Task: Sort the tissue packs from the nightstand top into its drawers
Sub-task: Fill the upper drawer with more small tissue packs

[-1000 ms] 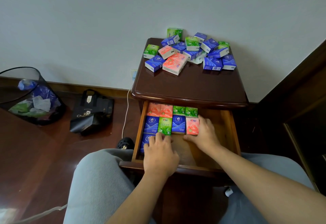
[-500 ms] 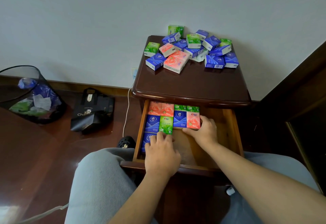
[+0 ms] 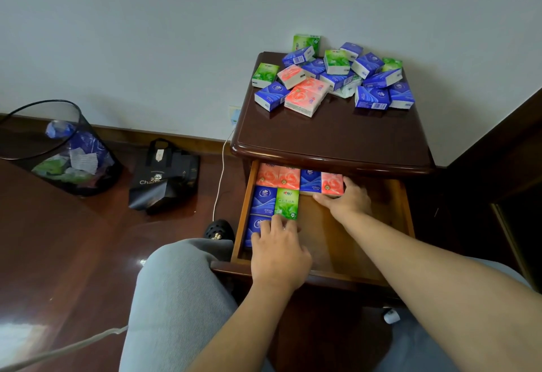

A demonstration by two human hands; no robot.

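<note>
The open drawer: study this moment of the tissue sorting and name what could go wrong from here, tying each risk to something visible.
1. The right hand pushes the pink pack and blue pack back under the nightstand top; packs there may get hidden.
2. The left hand presses near the green pack; it may skew the row.
3. The loose pile up top could spill if the nightstand is jolted.

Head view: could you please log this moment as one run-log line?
stage: arranging packs in open drawer | left hand: on green pack | right hand: pressing pink pack | nightstand top: pile of tissue packs unsorted
</note>
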